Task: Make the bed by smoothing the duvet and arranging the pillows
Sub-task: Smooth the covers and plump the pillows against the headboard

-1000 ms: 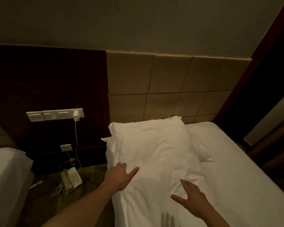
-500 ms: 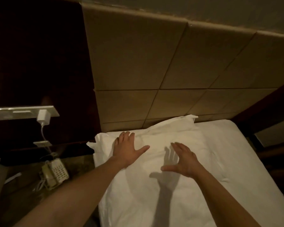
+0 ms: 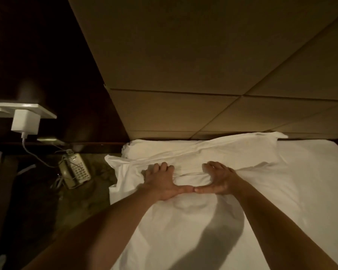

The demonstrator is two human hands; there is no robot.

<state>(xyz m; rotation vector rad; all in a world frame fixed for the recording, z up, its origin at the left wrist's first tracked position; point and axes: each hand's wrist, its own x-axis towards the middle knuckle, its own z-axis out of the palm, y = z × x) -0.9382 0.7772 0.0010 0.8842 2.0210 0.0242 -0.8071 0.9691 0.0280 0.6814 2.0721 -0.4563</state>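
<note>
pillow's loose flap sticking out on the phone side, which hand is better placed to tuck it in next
Left. The left hand presses the pillow right beside the loose flap; the right hand lies farther toward the bed's middle and would have to cross over it.

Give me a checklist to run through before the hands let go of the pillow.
1. Both hands on the pillow: ok. The left hand and right hand press on the pillow, thumb tips meeting.
2. Grip: cannot tell. The fingers curl into the fabric, but whether they pinch it is unclear.
3. Pillow against the headboard: ok, its far edge lies along it.
4. Pillowcase smooth: not ok. Creases run across it, and a loose flap sticks out at the left.
5. Pillow centred on the bed: not ok, it sits toward the left edge.
6. Telephone beside the bed clear of the flap: ok.
</note>
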